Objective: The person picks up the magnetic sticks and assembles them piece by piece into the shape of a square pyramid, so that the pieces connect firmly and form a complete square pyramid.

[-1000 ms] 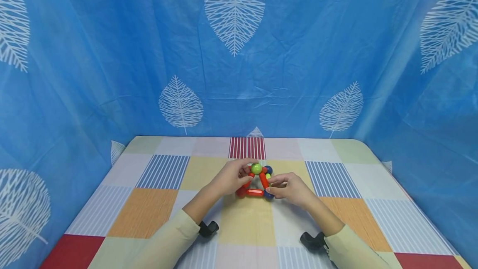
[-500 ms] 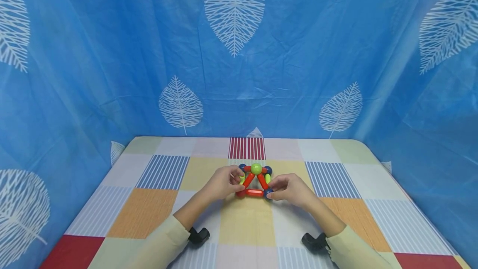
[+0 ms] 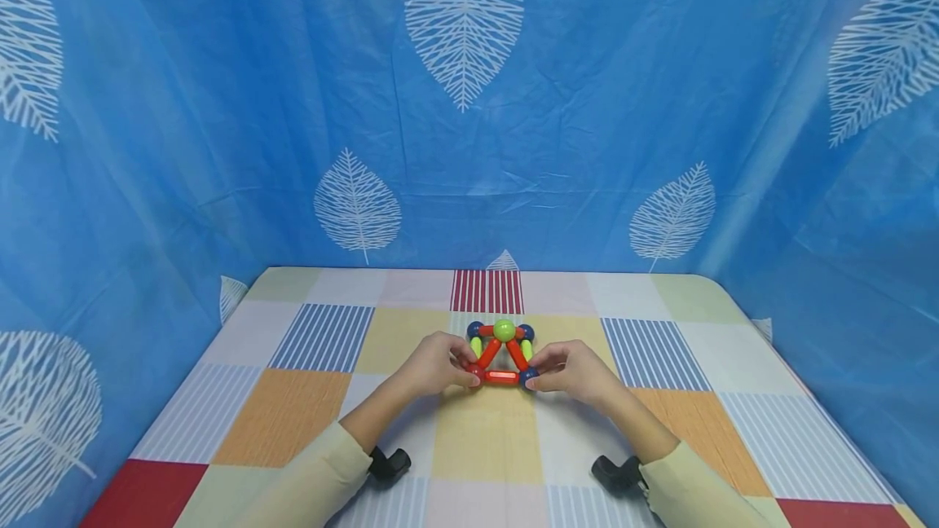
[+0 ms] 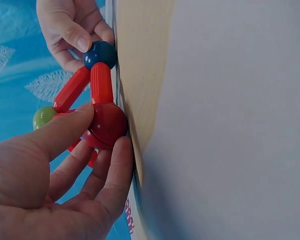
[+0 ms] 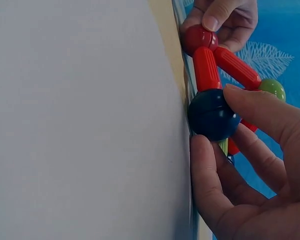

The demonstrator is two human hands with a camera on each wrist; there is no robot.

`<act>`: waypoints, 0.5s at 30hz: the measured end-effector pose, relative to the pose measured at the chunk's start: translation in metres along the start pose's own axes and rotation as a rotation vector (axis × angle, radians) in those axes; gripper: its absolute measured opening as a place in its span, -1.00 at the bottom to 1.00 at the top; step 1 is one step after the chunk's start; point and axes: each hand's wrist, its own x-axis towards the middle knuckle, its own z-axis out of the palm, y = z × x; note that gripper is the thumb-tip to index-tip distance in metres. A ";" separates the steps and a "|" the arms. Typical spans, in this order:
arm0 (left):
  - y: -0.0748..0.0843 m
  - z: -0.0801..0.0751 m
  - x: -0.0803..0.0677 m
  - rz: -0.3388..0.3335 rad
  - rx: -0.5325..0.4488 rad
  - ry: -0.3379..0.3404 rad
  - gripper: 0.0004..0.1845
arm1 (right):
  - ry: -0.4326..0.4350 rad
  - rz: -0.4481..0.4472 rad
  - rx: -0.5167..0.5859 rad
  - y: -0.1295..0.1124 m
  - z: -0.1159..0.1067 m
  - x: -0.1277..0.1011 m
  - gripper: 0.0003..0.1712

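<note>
A pyramid-shaped frame of sticks and balls stands on the table. Its top is a green ball (image 3: 504,330), from which red sticks (image 3: 489,354) slope down. My left hand (image 3: 438,364) pinches the red ball (image 4: 109,125) at the near left corner between thumb and fingers. At the near right corner, my right hand (image 3: 575,368) pinches a blue ball (image 5: 214,114). A red stick (image 3: 502,378) joins these two balls. Two dark blue balls (image 3: 475,330) form the far corners, and light green sticks (image 3: 527,349) run along the sides.
A patchwork-patterned cloth (image 3: 484,446) covers the table. Blue curtains (image 3: 557,145) with white leaf prints surround its back and sides. Black wrist devices (image 3: 389,464) sit below both hands.
My left hand has come down from beside the green ball to the near left red ball, uncovering the frame's left side. The right hand stays at the blue ball.
</note>
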 end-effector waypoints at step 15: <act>-0.002 0.000 0.002 -0.021 -0.049 -0.027 -0.77 | -0.017 0.038 0.079 0.000 -0.002 0.000 -0.70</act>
